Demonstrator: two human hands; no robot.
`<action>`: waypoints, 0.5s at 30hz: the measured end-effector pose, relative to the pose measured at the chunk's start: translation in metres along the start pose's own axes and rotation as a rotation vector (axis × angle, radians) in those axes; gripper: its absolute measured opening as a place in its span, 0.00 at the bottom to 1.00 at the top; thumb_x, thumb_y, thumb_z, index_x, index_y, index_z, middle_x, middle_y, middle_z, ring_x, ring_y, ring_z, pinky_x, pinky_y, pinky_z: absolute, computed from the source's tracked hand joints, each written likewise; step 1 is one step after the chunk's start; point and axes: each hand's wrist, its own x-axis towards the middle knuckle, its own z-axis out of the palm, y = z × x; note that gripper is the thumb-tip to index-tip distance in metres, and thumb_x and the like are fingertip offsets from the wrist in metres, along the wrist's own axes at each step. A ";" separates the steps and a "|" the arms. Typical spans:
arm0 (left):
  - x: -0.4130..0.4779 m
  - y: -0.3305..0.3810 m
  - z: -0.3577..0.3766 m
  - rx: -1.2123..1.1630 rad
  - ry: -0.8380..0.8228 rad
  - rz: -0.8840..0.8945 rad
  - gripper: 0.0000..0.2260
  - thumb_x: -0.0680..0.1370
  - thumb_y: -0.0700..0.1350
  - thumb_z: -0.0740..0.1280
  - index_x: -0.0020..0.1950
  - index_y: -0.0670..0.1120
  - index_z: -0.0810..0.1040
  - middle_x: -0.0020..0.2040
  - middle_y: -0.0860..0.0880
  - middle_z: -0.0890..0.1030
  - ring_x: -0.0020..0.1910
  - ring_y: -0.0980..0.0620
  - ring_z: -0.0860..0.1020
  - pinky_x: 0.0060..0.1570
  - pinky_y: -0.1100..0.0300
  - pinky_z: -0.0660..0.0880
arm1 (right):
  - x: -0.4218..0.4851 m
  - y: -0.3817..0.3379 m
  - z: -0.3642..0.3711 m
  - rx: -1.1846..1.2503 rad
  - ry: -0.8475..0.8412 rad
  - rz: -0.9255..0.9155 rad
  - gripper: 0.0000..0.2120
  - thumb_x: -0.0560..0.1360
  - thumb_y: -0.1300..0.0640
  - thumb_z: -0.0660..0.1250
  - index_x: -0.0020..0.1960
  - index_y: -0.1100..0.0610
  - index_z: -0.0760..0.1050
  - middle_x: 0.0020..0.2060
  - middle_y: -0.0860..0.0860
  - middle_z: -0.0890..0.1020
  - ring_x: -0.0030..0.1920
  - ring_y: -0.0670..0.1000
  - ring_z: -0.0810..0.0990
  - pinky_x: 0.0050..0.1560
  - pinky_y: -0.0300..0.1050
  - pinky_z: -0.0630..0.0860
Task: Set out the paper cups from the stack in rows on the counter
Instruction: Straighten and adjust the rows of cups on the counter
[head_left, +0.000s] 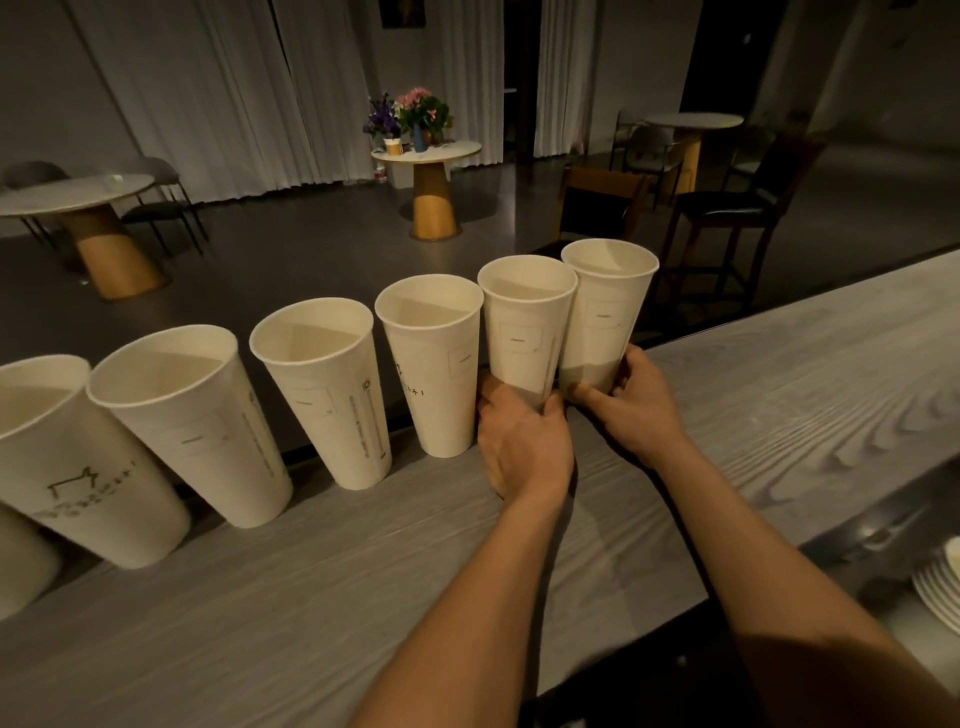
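Note:
Several tall white paper cups stand upright in a row along the far edge of the grey wood-grain counter (753, 415). The row runs from the far left cup (78, 467) to the rightmost cup (605, 317). My left hand (519, 441) wraps the base of the second cup from the right (524, 332). My right hand (639, 405) grips the base of the rightmost cup. These two cups touch side by side on the counter. No stack of cups is in view.
A pile of white plates (940, 587) lies at the lower right beside the counter. Beyond the counter are round tables (426, 156), chairs (727, 213) and a flower arrangement (410, 117).

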 end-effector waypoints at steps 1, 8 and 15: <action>0.001 0.000 0.001 0.004 0.003 -0.002 0.29 0.78 0.51 0.75 0.73 0.43 0.68 0.66 0.42 0.78 0.66 0.42 0.77 0.63 0.52 0.74 | 0.001 0.001 0.000 -0.010 -0.003 0.001 0.35 0.67 0.54 0.81 0.70 0.50 0.71 0.64 0.51 0.81 0.62 0.51 0.81 0.65 0.58 0.78; 0.002 -0.001 0.002 0.020 0.006 0.002 0.30 0.78 0.53 0.75 0.74 0.43 0.69 0.65 0.42 0.79 0.65 0.43 0.77 0.61 0.53 0.74 | 0.006 0.005 0.000 -0.026 -0.002 0.015 0.34 0.69 0.57 0.81 0.71 0.53 0.71 0.65 0.52 0.81 0.64 0.52 0.80 0.65 0.58 0.78; 0.002 0.000 0.000 -0.005 0.012 0.000 0.28 0.77 0.52 0.76 0.72 0.44 0.70 0.63 0.44 0.79 0.64 0.44 0.78 0.59 0.55 0.74 | 0.008 0.009 0.000 -0.031 0.053 0.041 0.34 0.69 0.57 0.81 0.71 0.52 0.71 0.65 0.52 0.81 0.64 0.52 0.80 0.65 0.59 0.78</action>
